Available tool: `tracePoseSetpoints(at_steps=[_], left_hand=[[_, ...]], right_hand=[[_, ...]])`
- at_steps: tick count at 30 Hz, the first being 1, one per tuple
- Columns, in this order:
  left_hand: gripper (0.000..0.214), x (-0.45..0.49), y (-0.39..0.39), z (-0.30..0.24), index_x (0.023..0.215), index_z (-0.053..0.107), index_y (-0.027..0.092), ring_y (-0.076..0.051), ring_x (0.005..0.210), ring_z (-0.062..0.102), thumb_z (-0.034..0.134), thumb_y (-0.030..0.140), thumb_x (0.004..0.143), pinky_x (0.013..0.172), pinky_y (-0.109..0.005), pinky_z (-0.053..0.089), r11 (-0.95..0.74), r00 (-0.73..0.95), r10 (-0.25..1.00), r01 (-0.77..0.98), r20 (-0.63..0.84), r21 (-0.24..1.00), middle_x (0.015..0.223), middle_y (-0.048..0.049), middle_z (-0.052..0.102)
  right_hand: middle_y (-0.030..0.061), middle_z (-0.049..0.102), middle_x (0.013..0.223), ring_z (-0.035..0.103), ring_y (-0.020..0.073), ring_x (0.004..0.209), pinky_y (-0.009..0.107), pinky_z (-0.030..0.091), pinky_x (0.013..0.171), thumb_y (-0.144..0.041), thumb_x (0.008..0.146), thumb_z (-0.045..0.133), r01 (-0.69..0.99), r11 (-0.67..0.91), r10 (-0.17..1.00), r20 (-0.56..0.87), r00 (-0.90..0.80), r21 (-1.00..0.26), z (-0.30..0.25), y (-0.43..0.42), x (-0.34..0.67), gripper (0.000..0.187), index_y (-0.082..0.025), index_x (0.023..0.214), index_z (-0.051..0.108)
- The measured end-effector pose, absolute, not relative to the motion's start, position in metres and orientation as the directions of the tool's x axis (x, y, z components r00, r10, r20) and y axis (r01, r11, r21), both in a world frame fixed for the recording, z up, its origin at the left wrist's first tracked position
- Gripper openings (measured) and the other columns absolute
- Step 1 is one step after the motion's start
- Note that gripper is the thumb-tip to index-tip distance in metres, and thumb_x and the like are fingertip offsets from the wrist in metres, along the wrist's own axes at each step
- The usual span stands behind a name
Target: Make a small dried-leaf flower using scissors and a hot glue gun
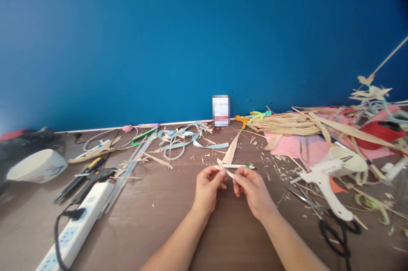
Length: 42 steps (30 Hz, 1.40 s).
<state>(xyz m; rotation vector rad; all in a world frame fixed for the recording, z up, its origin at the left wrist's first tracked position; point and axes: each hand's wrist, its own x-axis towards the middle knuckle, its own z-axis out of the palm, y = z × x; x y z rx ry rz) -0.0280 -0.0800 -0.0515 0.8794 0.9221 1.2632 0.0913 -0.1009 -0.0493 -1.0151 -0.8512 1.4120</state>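
Observation:
A pale strip of dried husk (pixel 228 173) is pinched between both hands, a little above the table. My left hand (pixel 208 186) is closed on its folded end with thumb and fingers. The other end sits in the closed fingers of my right hand (pixel 252 190). Just beyond the hands, a wider tapered piece of dried husk (pixel 232 148) points away from me; whether it joins the strip is unclear. A white pen with a green end (pixel 239 166) lies right behind the fingers.
Scissors (pixel 331 224), a white glue gun (pixel 328 186) and a heap of dried husks (pixel 287 124) lie to the right. Leftward are a power strip (pixel 86 215), a dark glue gun (pixel 95 179), a white bowl (pixel 38 168) and blue ribbon (pixel 197 140). A blue wall (pixel 178 49) rises behind.

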Motion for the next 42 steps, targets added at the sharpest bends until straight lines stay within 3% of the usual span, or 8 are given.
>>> tracePoseSetpoints(at_steps=[5,7,13,20,25,32,35,42], left_hand=[[0.018,-0.027,-0.084,-0.051,0.070,0.061,0.012,-0.010,0.057,0.052,0.068,0.026,0.063,0.046,-0.018,0.045,0.067,0.108,0.994,-0.313,-0.035,0.947,0.064,-0.0014,0.058],[0.018,-0.026,-0.084,-0.051,0.071,0.061,0.012,-0.010,0.056,0.053,0.068,0.026,0.064,0.046,-0.018,0.045,0.078,0.114,0.993,-0.341,-0.042,0.937,0.065,-0.0017,0.059],[0.022,-0.026,-0.081,-0.049,0.071,0.060,0.012,-0.010,0.057,0.055,0.070,0.029,0.062,0.046,-0.018,0.045,0.175,0.109,0.984,-0.462,-0.140,0.869,0.064,-0.0013,0.058],[0.020,-0.025,-0.083,-0.052,0.072,0.061,0.012,-0.009,0.056,0.054,0.070,0.027,0.061,0.043,-0.016,0.044,0.182,0.134,0.982,-0.466,-0.134,0.866,0.065,-0.0012,0.059],[0.019,-0.024,-0.084,-0.056,0.071,0.062,0.012,-0.012,0.061,0.056,0.070,0.027,0.061,0.046,-0.018,0.047,0.085,0.100,0.994,-0.362,-0.052,0.928,0.068,-0.0027,0.062],[0.014,-0.027,-0.085,-0.054,0.069,0.065,0.014,-0.009,0.052,0.054,0.068,0.026,0.063,0.047,-0.019,0.047,-0.004,0.081,0.996,-0.221,0.023,0.975,0.067,-0.0019,0.063],[0.015,-0.027,-0.085,-0.053,0.072,0.067,0.014,-0.013,0.062,0.057,0.067,0.027,0.064,0.047,-0.019,0.047,-0.003,0.106,0.994,-0.219,0.027,0.976,0.076,-0.0049,0.064],[0.014,-0.028,-0.084,-0.054,0.071,0.069,0.015,-0.013,0.060,0.055,0.067,0.027,0.064,0.049,-0.021,0.047,-0.026,0.093,0.995,-0.179,0.043,0.984,0.069,-0.0034,0.060]], right_hand=[[-0.0033,0.050,0.057,0.045,0.0081,0.046,0.022,0.036,0.044,-0.033,0.074,0.057,-0.492,-0.056,0.998,-0.042,-0.039,-0.869,-0.043,-0.102,0.094,0.019,-0.016,0.066,0.053],[-0.0024,0.052,0.063,0.048,0.0088,0.051,0.022,0.039,0.047,-0.029,0.072,0.060,-0.461,-0.023,0.999,-0.002,-0.045,-0.887,-0.041,-0.102,0.093,0.014,-0.017,0.077,0.055],[0.0016,0.054,0.083,0.055,0.0150,0.076,0.027,0.047,0.063,-0.021,0.070,0.061,-0.306,0.093,0.993,0.109,-0.035,-0.947,-0.048,-0.103,0.085,0.029,-0.022,0.095,0.048],[-0.0011,0.056,0.069,0.054,0.0124,0.063,0.024,0.045,0.057,-0.026,0.074,0.059,-0.208,0.077,0.997,0.073,0.028,-0.975,-0.051,-0.099,0.088,0.011,-0.019,0.078,0.052],[0.0004,0.058,0.067,0.054,0.0133,0.060,0.023,0.042,0.049,-0.030,0.073,0.060,-0.136,0.101,0.992,0.089,0.092,-0.985,-0.049,-0.099,0.090,0.013,-0.018,0.074,0.057],[-0.0004,0.055,0.065,0.051,0.0122,0.058,0.020,0.038,0.045,-0.030,0.076,0.058,-0.095,0.132,0.987,0.122,0.103,-0.987,-0.050,-0.101,0.089,0.012,-0.018,0.073,0.057],[-0.0019,0.052,0.063,0.048,0.0108,0.055,0.020,0.037,0.045,-0.028,0.078,0.054,-0.063,0.162,0.982,0.155,0.105,-0.985,-0.048,-0.102,0.091,0.011,-0.019,0.073,0.056],[-0.0013,0.050,0.065,0.048,0.0110,0.054,0.021,0.038,0.047,-0.022,0.078,0.052,0.212,0.247,0.951,0.278,0.133,-0.946,-0.041,-0.104,0.095,0.012,-0.019,0.066,0.050]])
